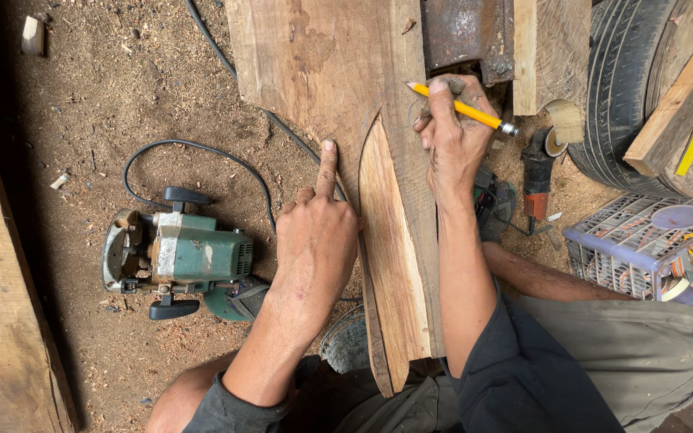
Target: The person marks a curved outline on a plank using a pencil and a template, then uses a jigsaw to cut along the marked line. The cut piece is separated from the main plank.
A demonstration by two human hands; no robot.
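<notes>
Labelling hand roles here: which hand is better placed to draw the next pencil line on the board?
Right, probably. The right hand already grips the yellow pencil with its fingers, its tip over the wooden board. The left hand holds no tool; it lies on the curved wooden piece, forefinger stretched along its edge.

Right hand [452,136] holds pencil [463,108] over plank [338,72].

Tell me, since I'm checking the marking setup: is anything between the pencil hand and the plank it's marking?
Nothing visible. The right hand holds the yellow pencil and rests directly on the wide plank, beside the curved wooden piece. The left hand presses the plank at that piece's left edge, clear of the pencil.
</notes>
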